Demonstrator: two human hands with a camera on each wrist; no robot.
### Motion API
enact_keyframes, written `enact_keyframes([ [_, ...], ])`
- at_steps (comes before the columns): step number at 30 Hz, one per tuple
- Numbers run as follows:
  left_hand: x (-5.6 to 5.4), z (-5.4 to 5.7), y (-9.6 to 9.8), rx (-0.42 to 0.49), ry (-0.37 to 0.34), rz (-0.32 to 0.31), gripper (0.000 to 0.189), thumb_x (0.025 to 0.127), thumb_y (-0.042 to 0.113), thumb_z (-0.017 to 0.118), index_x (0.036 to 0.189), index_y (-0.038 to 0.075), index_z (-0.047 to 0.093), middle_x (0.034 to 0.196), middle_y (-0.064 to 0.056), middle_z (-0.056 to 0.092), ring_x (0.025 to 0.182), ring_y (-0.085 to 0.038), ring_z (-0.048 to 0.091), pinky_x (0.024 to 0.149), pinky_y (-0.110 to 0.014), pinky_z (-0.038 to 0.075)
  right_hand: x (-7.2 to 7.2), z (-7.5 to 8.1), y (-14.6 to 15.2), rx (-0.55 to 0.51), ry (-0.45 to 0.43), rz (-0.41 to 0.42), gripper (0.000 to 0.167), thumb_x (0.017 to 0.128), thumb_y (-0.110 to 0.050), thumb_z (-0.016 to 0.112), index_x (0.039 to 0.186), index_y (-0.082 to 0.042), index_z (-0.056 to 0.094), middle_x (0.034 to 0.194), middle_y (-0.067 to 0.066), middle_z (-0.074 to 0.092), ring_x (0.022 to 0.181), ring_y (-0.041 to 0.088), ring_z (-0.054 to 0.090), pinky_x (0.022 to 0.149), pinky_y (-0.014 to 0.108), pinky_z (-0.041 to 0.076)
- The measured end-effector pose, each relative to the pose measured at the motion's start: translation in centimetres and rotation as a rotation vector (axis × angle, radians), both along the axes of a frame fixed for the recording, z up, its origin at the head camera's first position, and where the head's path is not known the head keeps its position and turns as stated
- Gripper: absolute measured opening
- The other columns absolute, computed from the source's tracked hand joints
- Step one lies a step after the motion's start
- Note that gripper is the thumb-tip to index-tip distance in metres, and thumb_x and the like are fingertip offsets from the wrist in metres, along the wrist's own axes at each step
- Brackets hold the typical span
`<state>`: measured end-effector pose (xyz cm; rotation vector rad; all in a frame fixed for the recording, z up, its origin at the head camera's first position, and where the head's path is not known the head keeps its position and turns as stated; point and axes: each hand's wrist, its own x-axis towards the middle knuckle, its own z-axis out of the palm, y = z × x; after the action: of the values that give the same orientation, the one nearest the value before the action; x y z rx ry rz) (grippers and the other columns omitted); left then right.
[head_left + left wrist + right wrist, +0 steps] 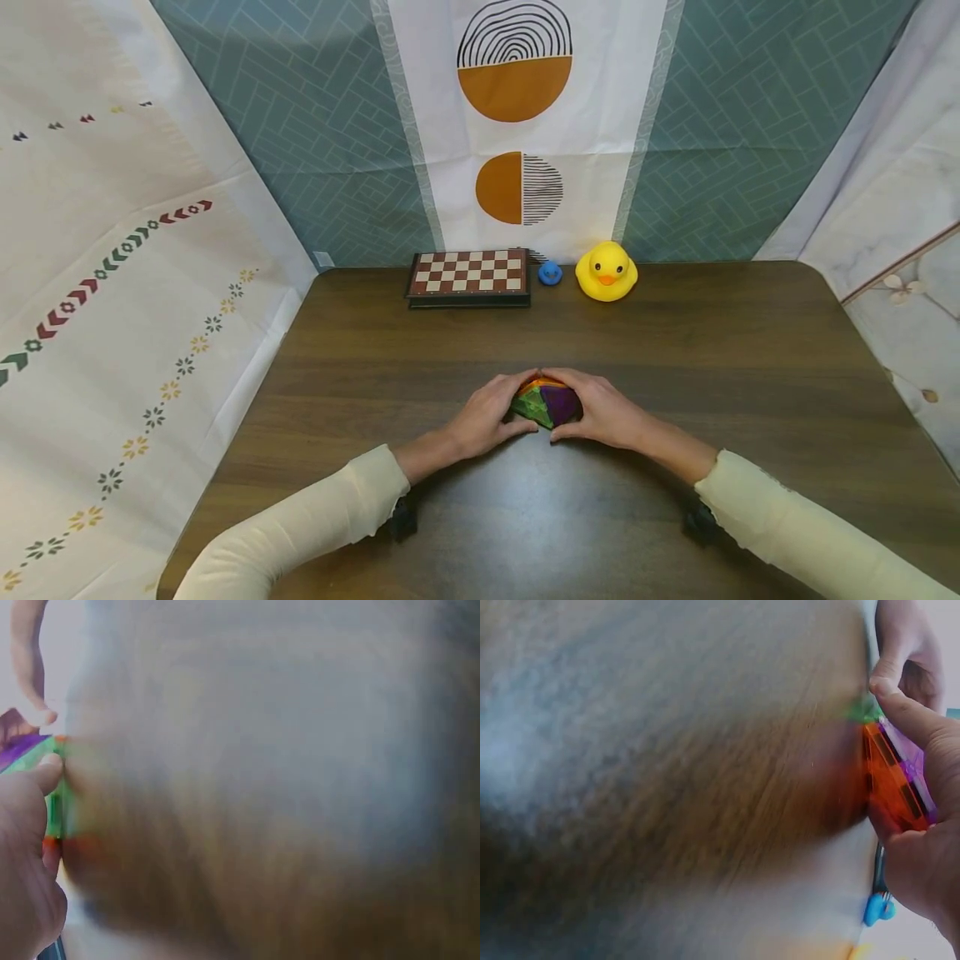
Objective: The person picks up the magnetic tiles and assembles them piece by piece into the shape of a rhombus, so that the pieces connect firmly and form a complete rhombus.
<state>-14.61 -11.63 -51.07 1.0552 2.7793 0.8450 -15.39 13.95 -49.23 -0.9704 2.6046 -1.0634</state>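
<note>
Both hands meet around a small pyramid-like shape of translucent magnetic tiles [534,406] at the middle of the table. Green and purple faces point toward me, with an orange strip along the far top edge. My left hand [483,418] grips its left side, thumb in front and fingers behind. The right hand [606,414] grips the other side in the same way. In the left wrist view the left thumb lies on the green tile [55,814]. From the right wrist, an orange tile [889,776] shows between the right thumb and fingers. The fingers hide the shape's far side.
A chessboard box [469,278] lies at the table's back edge, left of a small blue duck [550,272] and a larger yellow duck [607,272]. Behind them hangs a patterned cloth [517,133]. The brown wooden table [525,517] reflects light in front.
</note>
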Motion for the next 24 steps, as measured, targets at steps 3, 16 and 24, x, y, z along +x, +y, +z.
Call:
enact_keyframes([
  [3, -0.3, 0.4, -0.6, -0.007, 0.004, -0.015, 0.074, 0.097, 0.034, 0.081, 0.158, 0.009, 0.047, 0.152, -0.007, 0.058, 0.132, -0.023, 0.057, 0.105, -0.046, 0.053, 0.0, 0.2, -0.3, 0.022, 0.018, -0.012, 0.094, 0.079, -0.035, 0.097, 0.152, 0.0, 0.051, 0.147, 0.019, 0.06, 0.121, 0.032, 0.064, 0.103, 0.054, 0.054],
  [16, -0.6, -0.3, -1.2, 0.042, 0.112, -0.038, 0.053, 0.096, 0.028, 0.081, 0.143, 0.007, 0.067, 0.122, -0.006, 0.076, 0.108, -0.018, 0.068, 0.089, -0.037, 0.06, 0.1, 0.4, -0.7, 0.057, 0.038, -0.036, 0.083, 0.08, -0.03, 0.097, 0.147, 0.0, 0.058, 0.138, 0.018, 0.066, 0.112, 0.028, 0.068, 0.095, 0.048, 0.059],
  [24, -0.7, -0.1, -1.4, 0.034, 0.131, -0.051, 0.054, 0.095, 0.028, 0.082, 0.142, 0.006, 0.068, 0.119, -0.006, 0.077, 0.104, -0.017, 0.069, 0.087, -0.034, 0.06, 0.0, 0.3, -0.5, 0.054, 0.01, -0.03, 0.085, 0.082, -0.031, 0.095, 0.15, 0.0, 0.056, 0.141, 0.019, 0.065, 0.112, 0.029, 0.068, 0.096, 0.049, 0.059],
])
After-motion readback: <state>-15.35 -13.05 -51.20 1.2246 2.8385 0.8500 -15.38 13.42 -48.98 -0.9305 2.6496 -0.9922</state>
